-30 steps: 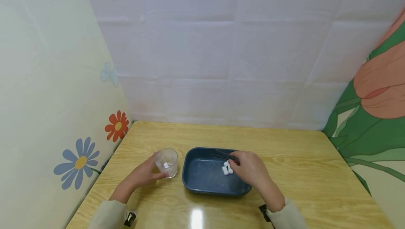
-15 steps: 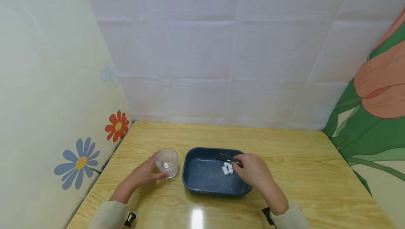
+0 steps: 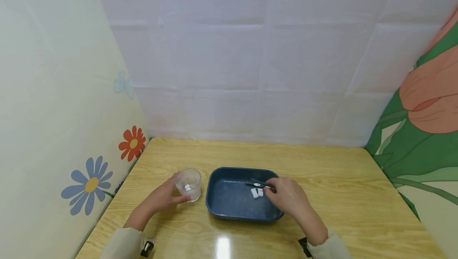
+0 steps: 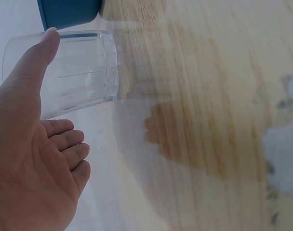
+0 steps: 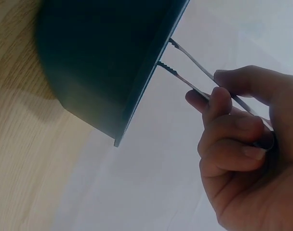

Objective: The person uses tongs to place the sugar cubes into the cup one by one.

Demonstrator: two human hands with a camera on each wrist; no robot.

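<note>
The tweezers (image 3: 266, 185), inside the curled fingers of the right hand (image 3: 286, 195), are held over the blue tray (image 3: 229, 201); their serrated tips are resolved only by the right wrist view. The white pieces (image 3: 254, 193) in the tray are seen only from the head. A glass (image 3: 189, 181) beside it is gripped between thumb and fingers of the left hand (image 3: 165, 195). Compared with one second earlier, the tweezer tips are placed nearer the pieces.

In the right wrist view, the cropped tray (image 5: 100, 62) partly hides the tweezers (image 5: 177, 75).
</note>
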